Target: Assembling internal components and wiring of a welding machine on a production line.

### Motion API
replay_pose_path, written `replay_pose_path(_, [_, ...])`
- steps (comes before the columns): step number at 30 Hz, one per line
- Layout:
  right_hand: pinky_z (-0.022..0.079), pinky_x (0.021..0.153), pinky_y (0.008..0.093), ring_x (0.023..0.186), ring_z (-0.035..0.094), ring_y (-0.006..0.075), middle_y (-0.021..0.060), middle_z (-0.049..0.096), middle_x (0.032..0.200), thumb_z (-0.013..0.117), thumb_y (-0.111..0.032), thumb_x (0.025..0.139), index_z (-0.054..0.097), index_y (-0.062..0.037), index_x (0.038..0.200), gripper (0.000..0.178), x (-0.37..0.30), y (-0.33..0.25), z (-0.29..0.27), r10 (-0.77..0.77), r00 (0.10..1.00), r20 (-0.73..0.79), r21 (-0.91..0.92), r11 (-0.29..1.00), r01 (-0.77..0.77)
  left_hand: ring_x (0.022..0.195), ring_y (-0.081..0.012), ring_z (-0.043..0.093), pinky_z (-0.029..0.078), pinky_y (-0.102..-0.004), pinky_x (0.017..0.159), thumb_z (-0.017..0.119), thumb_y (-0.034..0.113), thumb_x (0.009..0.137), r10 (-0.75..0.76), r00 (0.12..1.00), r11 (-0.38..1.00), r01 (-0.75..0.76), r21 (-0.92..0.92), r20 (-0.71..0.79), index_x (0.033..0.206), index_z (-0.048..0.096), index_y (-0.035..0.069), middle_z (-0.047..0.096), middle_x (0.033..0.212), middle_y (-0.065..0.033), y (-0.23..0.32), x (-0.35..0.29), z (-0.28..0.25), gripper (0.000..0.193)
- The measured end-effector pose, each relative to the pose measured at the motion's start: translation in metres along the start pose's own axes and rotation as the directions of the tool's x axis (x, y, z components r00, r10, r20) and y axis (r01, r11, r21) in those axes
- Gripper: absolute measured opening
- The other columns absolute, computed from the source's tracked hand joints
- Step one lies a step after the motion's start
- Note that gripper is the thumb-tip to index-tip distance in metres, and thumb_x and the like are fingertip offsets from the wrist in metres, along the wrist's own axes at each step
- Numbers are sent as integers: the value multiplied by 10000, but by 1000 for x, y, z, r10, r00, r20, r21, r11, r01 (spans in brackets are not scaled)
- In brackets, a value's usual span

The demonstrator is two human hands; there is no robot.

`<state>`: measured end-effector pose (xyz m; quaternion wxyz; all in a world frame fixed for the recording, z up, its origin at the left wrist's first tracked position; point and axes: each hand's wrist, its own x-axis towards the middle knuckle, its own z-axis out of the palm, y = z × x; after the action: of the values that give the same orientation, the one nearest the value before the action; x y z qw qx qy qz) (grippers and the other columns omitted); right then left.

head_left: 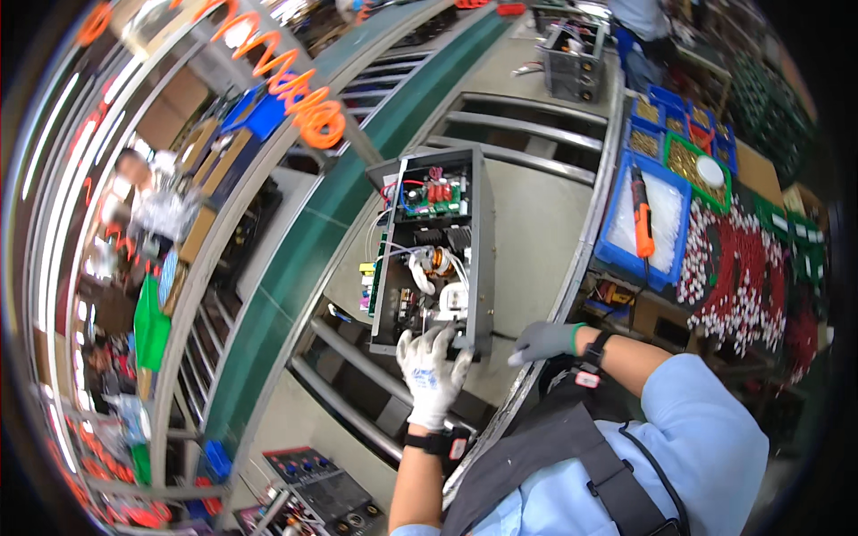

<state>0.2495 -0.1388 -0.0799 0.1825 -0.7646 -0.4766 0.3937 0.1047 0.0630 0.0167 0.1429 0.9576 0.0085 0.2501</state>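
An open grey metal case [487,259] lies before me, with circuit boards, a copper-wound coil [438,261], white wires and dark heat sinks inside. My left hand [431,380], in a white glove, touches the case's near end with its fingers spread; it holds nothing that I can see. To the right of the case, my right hand [545,341], in a grey glove, is above the metal side rail. Its fingers are curled together, and anything in them is hidden. A green circuit board [368,290] with a yellow part stands along the case's left side.
Steel rollers [344,397] cross the line on both sides of the case. On the right, an orange-and-black power screwdriver [642,214] lies in a blue bin [679,201], beside screw trays and red wire bundles [742,277]. An orange coiled hose [317,121] hangs upper left.
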Motion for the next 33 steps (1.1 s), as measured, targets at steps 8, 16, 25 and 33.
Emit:
replay_pose_path(8, [393,1030,418,1129,558,307,110,642,1119,668,-503,793,661,-90,1101,516,39,-36,-163,-499,603,-623,-427,862,272,1105,-287,528,233,-521,1054,682,342,741,-389,913,919,375,120,120,981,679,82,607,1133,-113,3,-68,-61,354])
replay_pose_path(16, [339,1005,459,990,558,298,92,613,904,719,-504,715,673,-113,852,417,113,-77,-158,-698,665,-263,-523,683,510,822,-327,619,484,-397,744,643,283,848,-801,577,580,814,35,-156,1032,625,-8,646,899,-164,42,-62,-35,344])
replay_pose_path(25, [365,875,433,810,580,256,50,601,755,742,-404,709,698,-146,862,303,32,-81,-113,-697,676,-237,-374,708,599,1160,-339,523,455,-413,903,796,299,667,-693,662,603,749,275,-285,1313,474,31,505,1303,-193,12,-98,-89,770])
replay_pose_path(33, [322,1057,449,1237,459,319,153,468,1356,789,-393,694,363,-85,1404,883,110,-211,-137,-741,669,-50,-639,539,549,1317,-377,357,268,-512,1070,789,547,579,-804,557,578,648,496,209,1405,331,-22,383,1400,-240,-81,-49,-114,1103])
